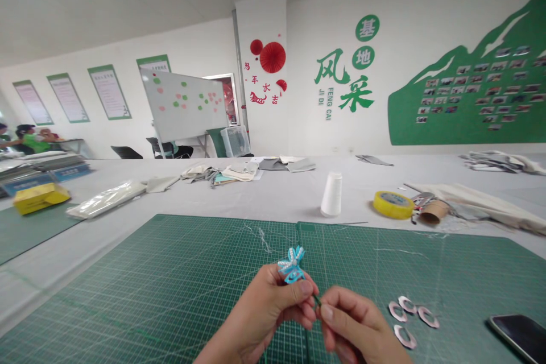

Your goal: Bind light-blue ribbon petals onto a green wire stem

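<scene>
A light blue flower (292, 264) with rows of white beads on its petals stands up from my left hand (279, 298), whose thumb and fingers are closed around its base. A thin dark green stem (317, 300) runs from there toward the right. My right hand (352, 321) pinches the far end of that stem between thumb and forefinger. Both hands are close together above the green cutting mat (191, 284). On the mat to the right of my right hand lie several pale pink ring-shaped pieces (427, 317).
Beyond the mats stand a white thread cone (331, 194) and a roll of yellow tape (393, 205). A phone (518, 336) lies at the right. Fabric scraps (239, 172), a plastic-wrapped pack (106, 200) and a yellow box (41, 198) are farther back and left.
</scene>
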Demonstrator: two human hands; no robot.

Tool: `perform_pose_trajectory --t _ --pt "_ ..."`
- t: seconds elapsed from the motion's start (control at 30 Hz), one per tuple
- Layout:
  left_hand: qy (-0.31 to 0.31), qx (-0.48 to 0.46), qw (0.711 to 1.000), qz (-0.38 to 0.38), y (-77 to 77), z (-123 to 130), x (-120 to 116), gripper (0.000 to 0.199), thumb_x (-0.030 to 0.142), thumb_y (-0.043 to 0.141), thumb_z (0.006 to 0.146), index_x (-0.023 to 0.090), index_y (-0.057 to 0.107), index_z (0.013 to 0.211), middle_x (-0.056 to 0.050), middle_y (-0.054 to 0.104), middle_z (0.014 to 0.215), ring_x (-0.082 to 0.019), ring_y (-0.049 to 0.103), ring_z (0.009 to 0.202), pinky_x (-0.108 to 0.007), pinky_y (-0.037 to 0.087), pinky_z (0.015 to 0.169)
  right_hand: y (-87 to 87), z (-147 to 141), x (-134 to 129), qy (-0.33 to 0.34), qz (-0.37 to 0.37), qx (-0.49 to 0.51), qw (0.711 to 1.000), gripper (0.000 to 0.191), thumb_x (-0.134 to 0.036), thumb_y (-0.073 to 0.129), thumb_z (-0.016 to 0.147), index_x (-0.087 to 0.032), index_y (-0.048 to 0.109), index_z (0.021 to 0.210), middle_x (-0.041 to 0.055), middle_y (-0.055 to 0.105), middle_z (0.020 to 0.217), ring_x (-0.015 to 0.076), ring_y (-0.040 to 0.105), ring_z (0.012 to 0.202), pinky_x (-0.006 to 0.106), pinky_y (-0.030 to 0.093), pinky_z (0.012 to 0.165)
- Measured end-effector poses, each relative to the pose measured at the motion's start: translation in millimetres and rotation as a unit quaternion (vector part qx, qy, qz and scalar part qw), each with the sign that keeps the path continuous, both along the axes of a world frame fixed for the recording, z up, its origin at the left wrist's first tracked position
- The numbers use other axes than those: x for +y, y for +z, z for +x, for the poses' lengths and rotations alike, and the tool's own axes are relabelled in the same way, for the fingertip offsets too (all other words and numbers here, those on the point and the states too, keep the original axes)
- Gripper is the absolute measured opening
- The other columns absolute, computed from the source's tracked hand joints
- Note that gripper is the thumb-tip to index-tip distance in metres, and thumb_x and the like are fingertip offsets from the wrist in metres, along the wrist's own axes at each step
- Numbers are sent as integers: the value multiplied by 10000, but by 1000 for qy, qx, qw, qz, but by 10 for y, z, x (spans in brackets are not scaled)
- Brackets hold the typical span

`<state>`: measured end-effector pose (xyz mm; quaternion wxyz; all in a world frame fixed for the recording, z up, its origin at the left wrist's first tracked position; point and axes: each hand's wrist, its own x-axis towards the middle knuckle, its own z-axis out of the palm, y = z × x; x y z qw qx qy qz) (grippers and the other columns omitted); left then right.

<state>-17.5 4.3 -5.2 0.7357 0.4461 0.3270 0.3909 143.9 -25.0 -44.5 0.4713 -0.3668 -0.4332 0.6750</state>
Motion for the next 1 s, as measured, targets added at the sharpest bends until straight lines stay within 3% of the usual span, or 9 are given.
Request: perform_pose_trajectory --t 0.17,0.27,0.4,0.5,0.57,0.63,0.73,0.87,1.0 --pt "0 72 995 63 45 -46 61 277 269 709 765 76 665 957 -52 644 760 -120 594 626 -244 470 591 36 13 -5 -33 -16 -15 999 425 -546 769 696 -164 585 658 -46 562 485 -2 215 329 111 129 290" --pt "72 167 970 163 82 -145 99 586 201 705 734 168 506 1285 -96 623 1053 -205 614 852 -318 504 684 43 29 2 -47 -23 -23 998 413 -533 768 696 -171 572 657 -49 560 493 0 210 333 114 130 293" --pt "129 325 840 414 131 -272 62 844 177 742 728 360 325 1439 -67 353 1481 -303 316 1336 -498 276 1086 -1 60 43 -44 -14 -72 996 407 -543 732 722 -172 578 655 -37 579 514 5 223 325 133 123 290" --pt "81 420 719 548 168 -297 17 521 183 700 788 378 559 1250 1 349 1499 -309 184 1401 -516 177 1120 -62 68 78 -9 16 -118 993 387 -527 708 746 -175 580 650 -32 584 504 13 246 314 153 133 291" --pt "39 454 674 582 184 -291 10 272 188 683 812 316 666 1052 1 463 1421 -302 253 1378 -510 133 1130 -100 63 92 8 39 -143 989 360 -501 693 761 -177 577 657 -22 599 502 18 262 306 164 128 293" --pt "5 465 667 582 191 -289 17 110 189 666 836 261 683 917 -9 602 1248 -267 425 1268 -487 126 1134 -122 58 94 13 49 -165 985 327 -467 676 777 -179 568 664 -10 616 505 21 270 307 170 112 298" --pt "-31 467 694 546 194 -308 34 55 183 656 854 220 678 889 -9 679 988 -200 587 995 -403 314 1029 -123 65 86 26 47 -187 981 291 -430 656 786 -187 551 667 -13 618 497 21 261 307 175 105 312" --pt "-71 471 712 516 216 -336 38 50 246 673 860 219 705 887 -8 702 855 -193 589 860 -319 404 813 -95 94 76 52 47 -193 979 278 -430 641 779 -195 547 665 -20 602 483 27 254 313 179 115 322" --pt "-87 440 741 500 270 -335 22 50 265 686 852 233 720 871 6 707 822 -181 580 872 -315 379 859 -51 116 63 63 49 -216 973 248 -417 616 781 -201 556 676 -27 579 489 37 261 325 184 119 328"
